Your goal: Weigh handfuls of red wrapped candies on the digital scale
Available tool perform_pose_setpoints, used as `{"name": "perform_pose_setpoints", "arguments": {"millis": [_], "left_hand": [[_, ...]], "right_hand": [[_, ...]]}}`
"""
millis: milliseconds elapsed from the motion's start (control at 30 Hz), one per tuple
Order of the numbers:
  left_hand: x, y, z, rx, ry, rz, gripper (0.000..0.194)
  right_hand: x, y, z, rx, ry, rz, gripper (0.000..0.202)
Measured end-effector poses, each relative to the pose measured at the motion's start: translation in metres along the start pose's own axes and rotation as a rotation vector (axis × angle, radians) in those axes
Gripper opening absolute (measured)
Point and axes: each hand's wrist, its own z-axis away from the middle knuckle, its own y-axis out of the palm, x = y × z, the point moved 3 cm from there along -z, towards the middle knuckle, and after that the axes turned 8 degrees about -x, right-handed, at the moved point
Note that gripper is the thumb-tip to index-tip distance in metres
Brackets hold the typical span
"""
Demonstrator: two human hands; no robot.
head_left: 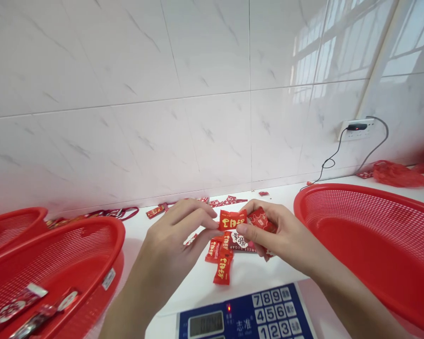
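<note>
Both hands meet above a white surface behind a blue scale. My right hand (268,230) is closed round several red packets, among them a patterned red packet (259,219), and its thumb presses on a small red candy with yellow lettering (232,220). The fingertips of my left hand (185,235) pinch the left end of that same candy. Just below lie more small red candies (222,269) and a dark red "sweet sugar" packet (240,241), partly hidden by my right hand.
The blue scale (240,320) is at the bottom centre. Red baskets stand left (106,240) and right (339,190), the left one holding wrapped packets. More packets (229,201) lie along the tiled wall. A cable (321,169) runs from a wall socket (355,130) down behind the right basket.
</note>
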Motion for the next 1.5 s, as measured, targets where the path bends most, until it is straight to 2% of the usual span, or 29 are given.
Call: {"name": "perform_pose_setpoints", "arguments": {"millis": [400,567,700,800,967,1167,1267,1333,1367,1400,1500], "left_hand": [[0.0,0.0,-0.002,0.019,0.016,-0.008,0.018],[0.003,0.002,0.001,0.014,-0.034,-0.042,0.016],[0.001,0.006,0.002,0.066,-0.011,-0.035,0.029],[-0.004,0.006,0.002,0.077,-0.004,0.049,0.022],[-0.004,0.003,0.0,0.066,-0.171,0.141,0.011],[0.007,0.018,0.006,0.267,-0.509,0.307,0.011],[0.02,0.012,0.006,0.183,-0.557,0.216,0.013],[0.031,0.003,0.005,0.101,-0.61,0.103,0.017],[0.036,0.0,0.005,0.1,-0.65,0.045,0.018],[0.041,-0.001,0.006,0.143,-0.691,-0.003,0.018],[0.05,0.007,0.013,0.42,-0.748,-0.05,0.017]], "right_hand": [[0.003,-0.001,0.0,-0.024,0.014,0.044,0.026],[0.002,-0.001,-0.001,-0.026,0.021,0.049,0.025],[0.004,0.001,0.003,-0.062,-0.044,0.108,0.019],[0.009,0.003,0.009,-0.11,-0.133,0.18,0.013],[0.012,0.004,0.012,-0.125,-0.144,0.186,0.012],[-0.004,0.004,-0.004,-0.061,-0.013,0.156,0.017],[-0.009,0.0,-0.011,-0.119,0.037,0.152,0.025],[-0.007,-0.007,-0.01,-0.226,0.062,0.088,0.03],[-0.005,-0.012,-0.009,-0.283,0.067,0.056,0.03],[-0.002,-0.016,-0.006,-0.335,0.067,0.037,0.029],[0.007,-0.031,0.001,-0.445,0.029,0.05,0.024]]}}
